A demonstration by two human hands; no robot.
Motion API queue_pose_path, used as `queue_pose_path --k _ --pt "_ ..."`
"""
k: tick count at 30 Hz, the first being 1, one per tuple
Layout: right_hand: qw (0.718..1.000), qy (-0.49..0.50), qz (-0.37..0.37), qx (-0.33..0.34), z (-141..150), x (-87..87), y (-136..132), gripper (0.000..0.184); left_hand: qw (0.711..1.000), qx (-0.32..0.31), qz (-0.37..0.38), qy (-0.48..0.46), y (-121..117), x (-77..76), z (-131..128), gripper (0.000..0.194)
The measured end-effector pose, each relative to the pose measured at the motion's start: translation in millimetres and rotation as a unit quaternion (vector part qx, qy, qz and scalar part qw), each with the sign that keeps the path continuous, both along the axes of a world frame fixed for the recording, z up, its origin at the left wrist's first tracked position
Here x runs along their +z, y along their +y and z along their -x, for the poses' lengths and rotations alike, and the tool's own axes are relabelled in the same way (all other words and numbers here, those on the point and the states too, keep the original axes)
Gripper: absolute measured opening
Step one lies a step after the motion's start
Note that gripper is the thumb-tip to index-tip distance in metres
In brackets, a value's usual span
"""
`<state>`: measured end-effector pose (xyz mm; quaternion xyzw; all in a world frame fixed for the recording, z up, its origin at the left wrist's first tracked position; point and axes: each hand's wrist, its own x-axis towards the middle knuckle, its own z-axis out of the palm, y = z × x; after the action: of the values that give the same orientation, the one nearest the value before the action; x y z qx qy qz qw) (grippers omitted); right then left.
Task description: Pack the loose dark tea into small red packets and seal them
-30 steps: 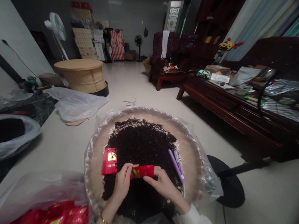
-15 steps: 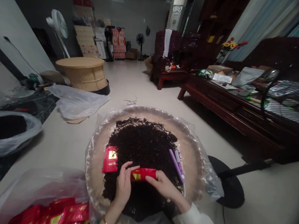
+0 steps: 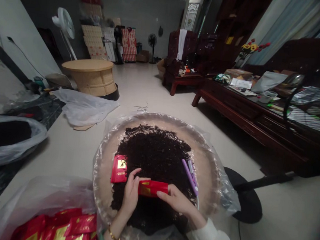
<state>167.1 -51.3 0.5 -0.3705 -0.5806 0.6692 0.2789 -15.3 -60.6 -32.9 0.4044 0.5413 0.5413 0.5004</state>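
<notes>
Two red packets lie within the round tray's (image 3: 104,167) bounds: one flat packet (image 3: 119,170) on the left of the dark leaves (image 3: 157,151), the other, the held packet (image 3: 153,189), between your hands above their near part. On the right, a purple tool (image 3: 190,177) slants toward you, its near end just beside your right forearm, so that side is tight. Clear plastic (image 3: 226,193) covers the tray's rim and spills out on the right toward a black round base (image 3: 243,196). Near left, a plastic bag (image 3: 50,189) full of red packets (image 3: 60,229) crowds against the tray; another bag (image 3: 39,137), holding something dark, sits farther left. Far right stands a long wooden bench (image 3: 250,115) (a cluttered one).

Your left hand (image 3: 130,196) comes up from the near side, wrist upright, index finger raised, with other fingers at the held packet's left end; you can't tell how firmly they close. Your right hand (image 3: 179,202) reaches in slantwise from the near right, thumb in front, its fingers grasping the packet's right end.
</notes>
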Motion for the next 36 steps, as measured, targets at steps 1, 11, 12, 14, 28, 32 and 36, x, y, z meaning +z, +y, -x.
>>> queue_pose_path --k 1,11,12,14,28,32,36 --pt "1.000 0.011 0.022 -0.008 0 -1.0 0 0.056 1.000 0.000 0.003 -0.001 -1 0.7 0 0.053" --pt "0.991 0.073 0.108 -0.014 3 -1.2 1 0.060 0.999 -0.036 0.017 0.006 1 -2.2 8 0.060" --pt "0.990 0.078 0.114 -0.010 3 -2.2 0 0.059 0.999 -0.033 0.015 0.012 1 -1.6 9 0.060" --pt "0.986 0.095 0.134 -0.018 5 -6.2 -2 0.058 0.999 -0.025 0.011 0.026 1 -1.0 10 0.058" --pt "0.978 0.132 0.140 -0.080 0 -7.3 16 0.059 0.871 -0.138 -0.223 0.416 1 1.4 22 0.061" --pt "0.980 0.126 0.125 -0.086 -1 0.4 24 0.050 0.837 -0.136 -0.247 0.469 13 10.1 23 0.057" --pt "0.984 0.119 0.118 -0.065 -2 3.6 29 0.052 0.830 -0.126 -0.243 0.485 21 18.1 21 0.050"
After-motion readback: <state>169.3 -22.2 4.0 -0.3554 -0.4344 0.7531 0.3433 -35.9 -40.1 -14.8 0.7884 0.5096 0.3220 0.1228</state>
